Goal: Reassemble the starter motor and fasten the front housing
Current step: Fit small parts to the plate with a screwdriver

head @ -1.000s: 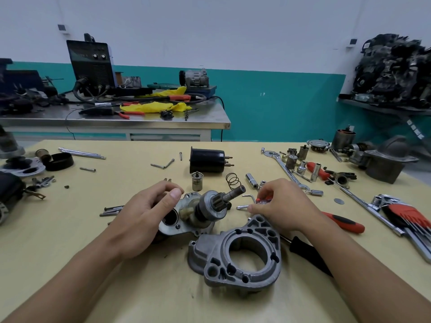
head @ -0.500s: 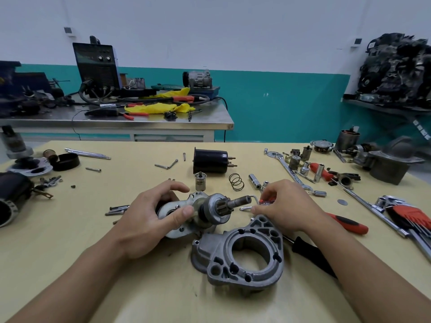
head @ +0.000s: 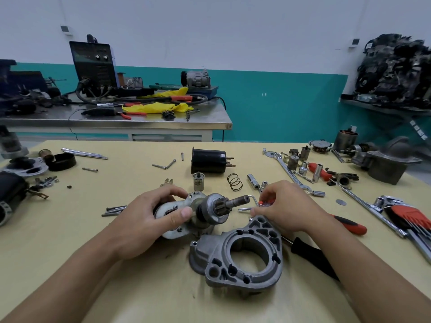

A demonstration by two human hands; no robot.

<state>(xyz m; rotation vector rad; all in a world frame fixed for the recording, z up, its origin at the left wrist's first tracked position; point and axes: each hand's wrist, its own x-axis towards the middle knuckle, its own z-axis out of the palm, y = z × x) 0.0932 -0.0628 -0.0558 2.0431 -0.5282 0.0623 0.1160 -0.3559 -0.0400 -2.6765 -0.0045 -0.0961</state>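
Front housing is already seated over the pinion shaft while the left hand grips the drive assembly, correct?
No. The head view shows the front housing lying on the table, nearer the camera than the pinion shaft, not seated over it. The left hand does grip the drive assembly.

hidden: right hand (head: 286,206) half-covers small red item (head: 267,202) | cropped: black motor (head: 9,194), left edge
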